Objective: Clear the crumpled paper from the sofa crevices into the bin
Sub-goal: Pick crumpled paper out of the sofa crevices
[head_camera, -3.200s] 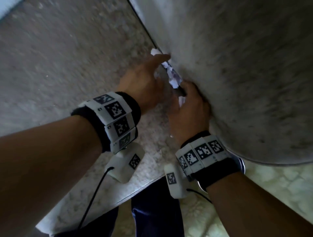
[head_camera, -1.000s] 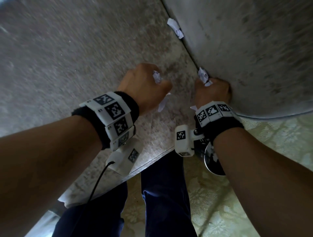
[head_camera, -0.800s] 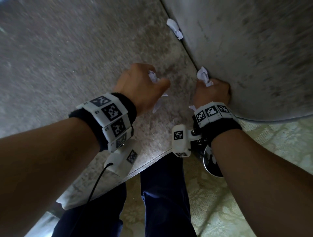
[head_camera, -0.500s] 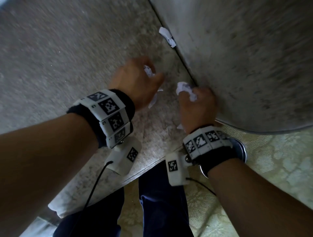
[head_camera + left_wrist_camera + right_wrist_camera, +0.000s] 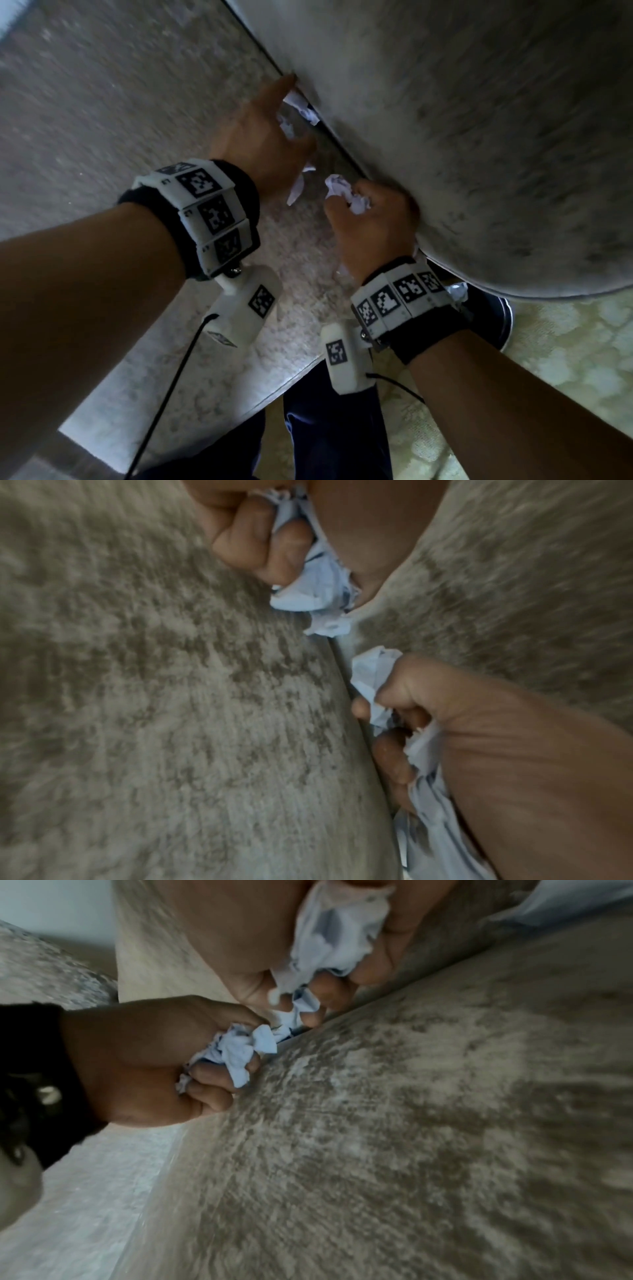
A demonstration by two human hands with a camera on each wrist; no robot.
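Note:
My left hand (image 5: 274, 120) reaches into the crevice between the grey sofa seat (image 5: 120, 102) and the armrest (image 5: 479, 120). Its forefinger touches a crumpled white paper (image 5: 303, 108) wedged there. Its other fingers (image 5: 260, 542) are curled round a paper wad (image 5: 308, 593) with scraps hanging below the palm. My right hand (image 5: 370, 219) is a fist beside the crevice, gripping another paper wad (image 5: 346, 195), also visible as paper (image 5: 335, 934) in the right wrist view. A dark round bin (image 5: 493, 308) shows under the armrest by my right wrist.
A white scrap (image 5: 457, 291) lies at the bin's mouth. Pale green patterned carpet (image 5: 565, 359) covers the floor at the right. My legs in dark blue trousers (image 5: 325, 428) stand against the seat's front edge (image 5: 274, 394).
My left hand has moved forward along the crevice to the wedged paper, still holding its wad. The right hand has drawn its wad out of the crevice and back towards the seat front.

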